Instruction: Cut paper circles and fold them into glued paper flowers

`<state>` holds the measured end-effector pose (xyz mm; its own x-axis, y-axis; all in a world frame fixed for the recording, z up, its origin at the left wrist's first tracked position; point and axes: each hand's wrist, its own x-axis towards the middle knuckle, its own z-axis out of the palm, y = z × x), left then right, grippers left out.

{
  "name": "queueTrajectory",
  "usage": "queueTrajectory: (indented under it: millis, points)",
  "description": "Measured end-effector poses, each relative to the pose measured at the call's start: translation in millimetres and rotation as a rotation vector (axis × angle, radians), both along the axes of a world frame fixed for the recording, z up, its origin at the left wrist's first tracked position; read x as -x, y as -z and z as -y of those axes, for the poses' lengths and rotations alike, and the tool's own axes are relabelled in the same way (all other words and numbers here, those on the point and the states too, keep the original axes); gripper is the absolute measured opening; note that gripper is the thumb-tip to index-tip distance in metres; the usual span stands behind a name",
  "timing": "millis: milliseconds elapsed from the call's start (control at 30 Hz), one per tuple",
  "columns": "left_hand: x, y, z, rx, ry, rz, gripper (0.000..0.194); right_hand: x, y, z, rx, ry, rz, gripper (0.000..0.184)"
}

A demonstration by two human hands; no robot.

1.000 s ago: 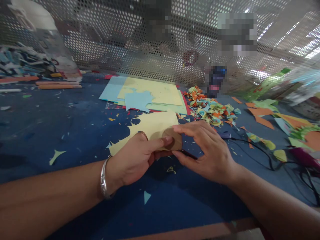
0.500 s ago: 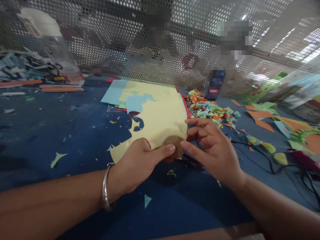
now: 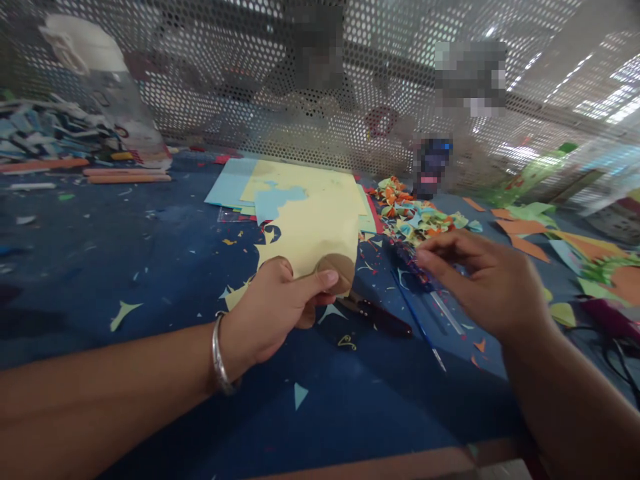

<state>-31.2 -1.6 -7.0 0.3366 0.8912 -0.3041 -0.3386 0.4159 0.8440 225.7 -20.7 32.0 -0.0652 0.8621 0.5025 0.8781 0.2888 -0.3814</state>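
Note:
My left hand (image 3: 273, 307), wearing a silver bangle, grips a pale yellow paper sheet (image 3: 310, 233) with cut-out edges. Its thumb presses a round brown cardboard piece (image 3: 343, 270) onto the sheet's near right corner. Beside the sheet lie scissors (image 3: 383, 319) with dark handles, partly covered by the paper. My right hand (image 3: 480, 283) hovers to the right, fingers curled and thumb slightly apart from the index finger, with nothing visible between them. Near its fingertips are a purple speckled item (image 3: 413, 263), a clear pen-like stick (image 3: 447, 312) and a thin blue stick (image 3: 420, 320).
Coloured paper sheets (image 3: 233, 183) are stacked behind the yellow one. A heap of small paper cut-outs (image 3: 400, 203) lies right of them. A bottle (image 3: 125, 100) and marker-like sticks (image 3: 127, 179) are at far left. Perforated metal panel (image 3: 215, 113) behind; black cable (image 3: 620, 363) at right.
My right hand has left the paper's edge and moved right, over the pens. Scissors now show on the table. My left hand keeps the sheet and cardboard circle, tilting the sheet slightly.

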Motion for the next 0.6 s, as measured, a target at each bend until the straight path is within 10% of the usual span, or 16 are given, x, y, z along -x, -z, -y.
queueTrajectory:
  millis: [200,600]
  points:
    - [-2.6,1.5,-3.5,-0.071,-0.134,-0.172,0.035,-40.9,10.6,18.3,0.385,0.053,0.195,0.029]
    - [1.2,4.8,-14.9,-0.255,-0.296,-0.151,0.025,-12.7,27.1,39.6,0.404,-0.124,0.277,0.023]
